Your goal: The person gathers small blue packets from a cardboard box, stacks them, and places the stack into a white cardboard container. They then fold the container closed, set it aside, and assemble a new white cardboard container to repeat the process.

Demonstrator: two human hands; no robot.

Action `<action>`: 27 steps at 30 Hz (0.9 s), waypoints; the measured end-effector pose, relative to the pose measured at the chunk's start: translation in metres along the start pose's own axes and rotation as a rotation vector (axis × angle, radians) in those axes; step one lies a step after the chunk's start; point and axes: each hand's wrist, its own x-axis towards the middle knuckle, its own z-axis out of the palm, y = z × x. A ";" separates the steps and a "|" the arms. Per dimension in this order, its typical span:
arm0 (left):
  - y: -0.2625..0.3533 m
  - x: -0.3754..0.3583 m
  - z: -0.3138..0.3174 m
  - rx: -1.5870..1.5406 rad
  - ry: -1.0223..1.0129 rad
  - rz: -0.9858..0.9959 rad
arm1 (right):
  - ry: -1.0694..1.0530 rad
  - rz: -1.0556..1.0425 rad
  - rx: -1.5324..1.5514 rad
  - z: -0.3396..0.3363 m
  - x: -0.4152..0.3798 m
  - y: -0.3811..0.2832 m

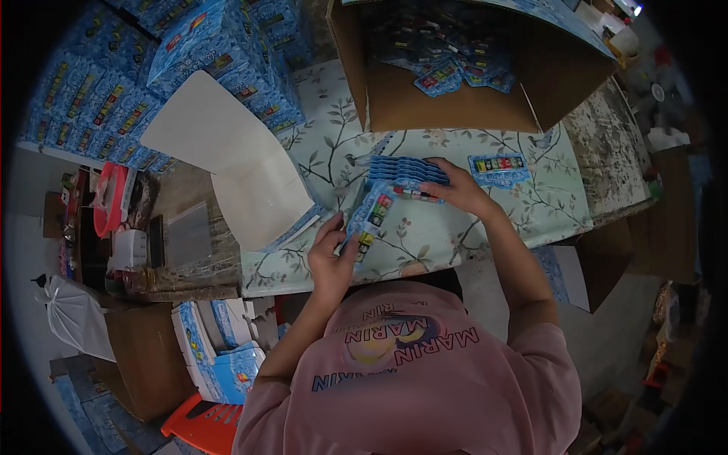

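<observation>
Low over the table, my left hand (332, 256) is closed on a blue blister packet (373, 216) with a strip of coloured pieces down its face. The packet is tilted, its top end close to the stack. My right hand (459, 189) grips the right end of a stack of similar blue packets (402, 170), whose edges face me in wavy layers. Just right of that hand, a single packet (498, 168) lies flat on the cloth. Behind the hands, a large cardboard carton (447, 112) lies open towards me, with many loose packets (438, 78) inside.
A flowered cloth (470, 227) covers the table. An unfolded white card box (239, 163) lies left of my hands. Blue printed boxes (212, 53) are piled at the back left. Below left are flattened cartons (216, 349) and an orange chair (201, 418).
</observation>
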 end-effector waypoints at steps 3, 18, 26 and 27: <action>0.013 -0.008 0.014 -0.560 -0.090 -0.300 | 0.012 -0.027 -0.030 0.000 0.000 0.000; 0.014 0.078 -0.101 0.551 -0.913 0.346 | 0.068 -0.066 -0.098 0.001 0.006 0.011; 0.020 0.146 -0.014 0.457 -1.197 0.742 | 0.085 -0.122 -0.143 0.001 0.009 0.017; 0.019 0.151 -0.006 0.482 -1.264 0.771 | 0.092 -0.115 -0.142 0.002 0.008 0.017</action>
